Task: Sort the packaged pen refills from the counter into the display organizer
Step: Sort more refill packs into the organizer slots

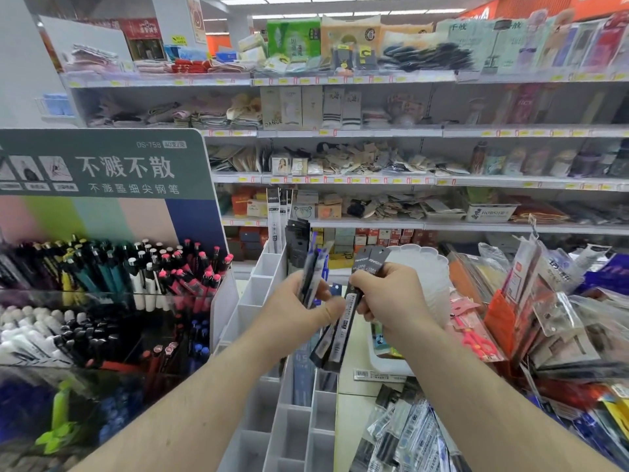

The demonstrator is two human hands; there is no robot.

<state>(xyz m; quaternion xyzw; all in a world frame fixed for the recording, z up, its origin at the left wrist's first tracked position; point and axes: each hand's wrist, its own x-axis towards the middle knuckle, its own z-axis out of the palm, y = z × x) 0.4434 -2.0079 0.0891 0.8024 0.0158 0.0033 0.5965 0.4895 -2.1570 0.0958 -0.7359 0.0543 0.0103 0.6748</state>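
Note:
My left hand (pixel 299 311) grips a blurred bundle of blue and black refill packs (pixel 313 274) above the grey display organizer (pixel 289 430). My right hand (pixel 391 301) holds two long black refill packs (pixel 340 332) upright beside it, their lower ends hanging over the organizer's right column. The two hands almost touch. A few refill packs (pixel 276 216) stand in the organizer's far compartments. More packaged refills (pixel 408 437) lie piled on the counter at the lower right.
A large pen display rack (pixel 112 301) with a green sign fills the left. A white scalloped tray (pixel 432 267) and heaps of packaged stationery (pixel 544 318) crowd the counter on the right. Stocked shop shelves (pixel 374 131) rise behind.

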